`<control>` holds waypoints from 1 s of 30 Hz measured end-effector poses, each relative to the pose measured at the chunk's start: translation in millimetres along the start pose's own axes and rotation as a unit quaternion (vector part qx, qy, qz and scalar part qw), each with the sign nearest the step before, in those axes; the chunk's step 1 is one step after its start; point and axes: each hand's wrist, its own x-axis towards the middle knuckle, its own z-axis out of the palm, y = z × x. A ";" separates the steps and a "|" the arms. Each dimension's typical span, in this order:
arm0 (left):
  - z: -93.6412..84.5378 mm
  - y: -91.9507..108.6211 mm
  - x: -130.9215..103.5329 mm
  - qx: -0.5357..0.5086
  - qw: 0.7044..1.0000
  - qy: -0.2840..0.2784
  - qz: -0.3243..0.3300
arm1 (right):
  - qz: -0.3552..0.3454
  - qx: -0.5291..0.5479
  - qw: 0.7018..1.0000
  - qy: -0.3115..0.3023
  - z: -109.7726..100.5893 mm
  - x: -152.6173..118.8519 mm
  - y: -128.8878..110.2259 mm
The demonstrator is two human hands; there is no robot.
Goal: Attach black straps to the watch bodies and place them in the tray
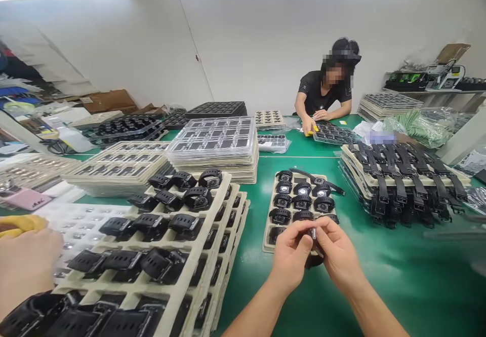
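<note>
In front of me, both my hands are closed on a black smartwatch (314, 261). My left hand (291, 257) pinches it from the left, and my right hand (337, 252) grips it from the right. A small silvery part shows between the fingertips; most of the watch is hidden by my fingers. Just beyond my hands lies a cream tray (269, 235) with several black watches (302, 201) in its compartments, some with the round sensor side facing up. One watch (322, 181) at its far end has its strap stretched out over the tray's right edge.
At left stand stacked trays (197, 276) of strapped watches, with another person's hand (26, 251) beside them. Clear-lidded trays (212, 144) are piled behind. At right, straps hang over a tray stack (402, 175). Across the green table (379, 271), a co-worker (326, 91) handles a tray (336, 133).
</note>
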 end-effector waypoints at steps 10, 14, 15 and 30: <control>4.0 4.5 1.0 0.055 0.997 -0.004 -0.060 | -0.085 -0.067 0.984 0.142 6.4 -3.3 9.1; 4.5 2.9 -0.4 0.082 0.995 -0.009 -0.057 | -0.118 -0.101 0.969 0.193 10.1 -5.6 13.8; 4.4 2.2 -0.8 0.091 0.994 -0.010 -0.056 | -0.115 -0.100 0.969 0.195 10.3 -5.6 14.4; -3.4 8.5 5.9 0.003 0.986 -0.089 -0.142 | -0.053 -0.189 0.977 -0.089 -12.9 0.2 -20.5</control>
